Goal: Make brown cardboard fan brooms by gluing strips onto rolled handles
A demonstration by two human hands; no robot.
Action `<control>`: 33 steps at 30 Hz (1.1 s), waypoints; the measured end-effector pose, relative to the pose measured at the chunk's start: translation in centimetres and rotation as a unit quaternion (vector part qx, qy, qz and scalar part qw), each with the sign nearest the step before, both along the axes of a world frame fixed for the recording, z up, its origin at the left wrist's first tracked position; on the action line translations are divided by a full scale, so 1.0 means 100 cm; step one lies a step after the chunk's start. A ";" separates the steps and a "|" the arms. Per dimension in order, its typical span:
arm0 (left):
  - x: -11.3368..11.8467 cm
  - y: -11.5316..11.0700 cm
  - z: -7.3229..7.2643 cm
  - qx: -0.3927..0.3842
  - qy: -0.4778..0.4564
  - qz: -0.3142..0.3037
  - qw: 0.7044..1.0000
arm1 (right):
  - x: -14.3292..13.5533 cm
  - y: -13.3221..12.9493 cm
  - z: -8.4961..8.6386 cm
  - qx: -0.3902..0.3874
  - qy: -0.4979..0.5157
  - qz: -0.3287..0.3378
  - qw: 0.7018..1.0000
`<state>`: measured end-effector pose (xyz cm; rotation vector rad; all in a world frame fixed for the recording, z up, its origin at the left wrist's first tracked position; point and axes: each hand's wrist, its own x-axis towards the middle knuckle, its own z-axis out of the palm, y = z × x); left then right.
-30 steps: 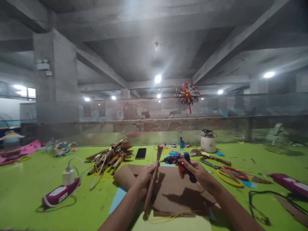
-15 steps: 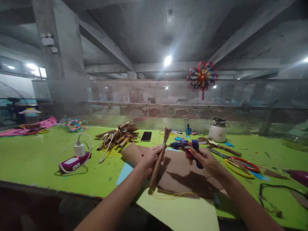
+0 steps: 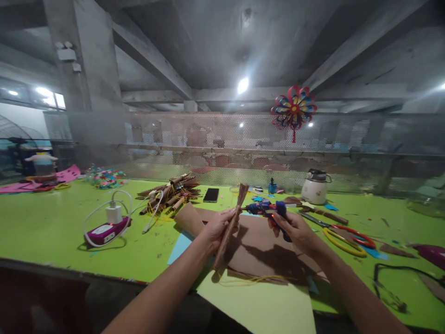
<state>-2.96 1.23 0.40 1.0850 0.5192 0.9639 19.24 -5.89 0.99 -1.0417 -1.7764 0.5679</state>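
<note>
My left hand (image 3: 222,226) is closed around a rolled brown paper stick (image 3: 227,241), which slants up and away and flares into a fringe at its far end. In my right hand (image 3: 290,226) is a blue glue gun (image 3: 267,208) with a small red light. Its nozzle points left and meets, or nearly meets, the roll just above my left fingers; I cannot tell if they touch. Beneath both hands lie sheets of brown paper (image 3: 257,253) with a loop of yellow string (image 3: 255,280) on them. A pale yellow sheet (image 3: 264,306) sticks out toward me.
Scissors (image 3: 344,239) with red and yellow handles lie at right, near a white bottle (image 3: 314,188). A phone (image 3: 211,195) and a heap of brown paper rolls (image 3: 174,195) are farther back. At left stands a purple power strip (image 3: 107,232) with a white charger (image 3: 114,212).
Both hands hold nearly the same pose. The glue gun's nozzle has shifted slightly left, closer to the paper roll. The whole view has tilted a little.
</note>
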 end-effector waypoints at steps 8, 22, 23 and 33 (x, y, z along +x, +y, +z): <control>0.001 0.000 0.000 0.002 -0.009 -0.004 1.000 | -0.002 -0.001 -0.001 -0.002 -0.009 -0.004 1.000; 0.002 0.000 -0.002 -0.041 -0.009 -0.018 0.999 | -0.003 -0.002 0.001 0.028 -0.040 -0.027 0.998; 0.002 0.001 -0.002 -0.044 -0.009 -0.019 0.999 | -0.003 -0.001 0.001 0.026 -0.041 -0.032 0.998; 0.002 0.003 -0.004 -0.051 -0.022 -0.012 0.998 | -0.009 -0.008 0.004 0.023 -0.062 -0.009 0.998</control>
